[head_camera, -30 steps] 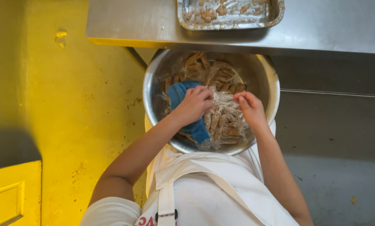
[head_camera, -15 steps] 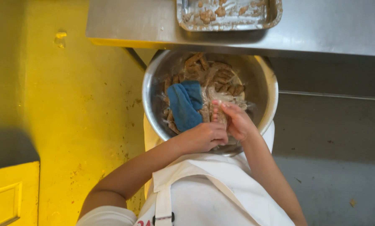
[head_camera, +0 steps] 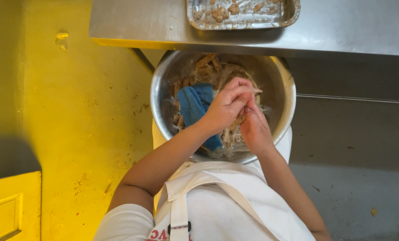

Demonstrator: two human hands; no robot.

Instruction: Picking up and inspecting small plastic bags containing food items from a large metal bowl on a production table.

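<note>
A big steel bowl point(head_camera: 156, 105) sits against my white apron point(head_camera: 235, 209). It holds brown food pieces point(head_camera: 205, 61), crumpled clear plastic film point(head_camera: 230, 142) and a blue cloth point(head_camera: 194, 103). Both my hands are pressed together over the middle of the bowl. My left hand point(head_camera: 226, 106) lies on top, its fingertips pinched on a bit of the film. My right hand point(head_camera: 254, 130) is tucked under it, fingers curled into the same film. The blue cloth lies just left of my left wrist, untouched.
A steel table point(head_camera: 342, 31) runs across the top, overhanging the bowl's far rim. On it stands a foil tray point(head_camera: 293, 11) with brown scraps. The yellow floor point(head_camera: 74, 116) is on the left and the grey floor point(head_camera: 351, 147) on the right.
My left hand left the blue cloth and my right hand came in from the right. They met near the bowl's near rim, then moved together to its middle.
</note>
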